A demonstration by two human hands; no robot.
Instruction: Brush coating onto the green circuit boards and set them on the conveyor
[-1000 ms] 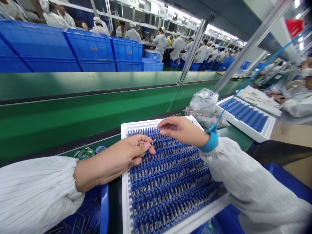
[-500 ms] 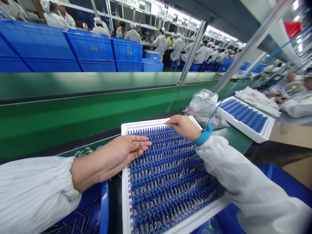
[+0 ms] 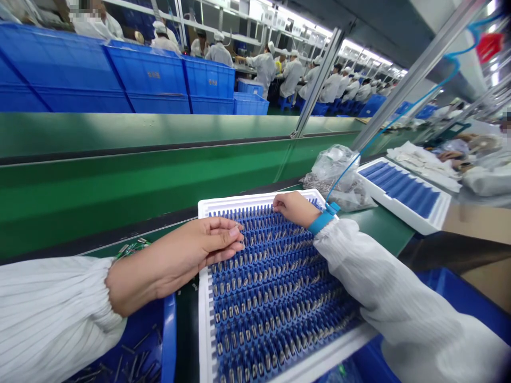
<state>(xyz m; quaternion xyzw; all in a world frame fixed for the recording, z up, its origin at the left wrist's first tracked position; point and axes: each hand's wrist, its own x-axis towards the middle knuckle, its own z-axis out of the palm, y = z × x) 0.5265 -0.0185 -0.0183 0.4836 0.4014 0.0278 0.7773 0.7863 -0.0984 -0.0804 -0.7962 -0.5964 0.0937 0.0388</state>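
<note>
A white foam tray [image 3: 204, 319] with blue slotted strips lies in front of me. Rows of small silvery metal pieces [image 3: 261, 276] stand in the slots. Over the tray's left side is my left hand [image 3: 217, 239], palm turned inward, with the thumb pressed to the fingers; what they hold is too small to make out. My right hand [image 3: 294, 207] is at the far row, its fingertips pinched together down at the slots. Those fingers hide whatever is between them. A blue band [image 3: 324, 219] with a cord circles my right wrist.
A blue bin [image 3: 170, 330] with dark, thin metal pieces stands at lower left, near green circuit boards [image 3: 133, 247]. Behind the tray lies a clear plastic bag [image 3: 335, 173] of metal parts. A second white tray [image 3: 437, 213] sits at right. Co-workers sit beyond the green partition [image 3: 139, 186].
My left thumb has closed onto the fingers, which were more spread before. The right hand has shifted slightly down, its fingers curling in toward the far row. The wrist cord has swung left.
</note>
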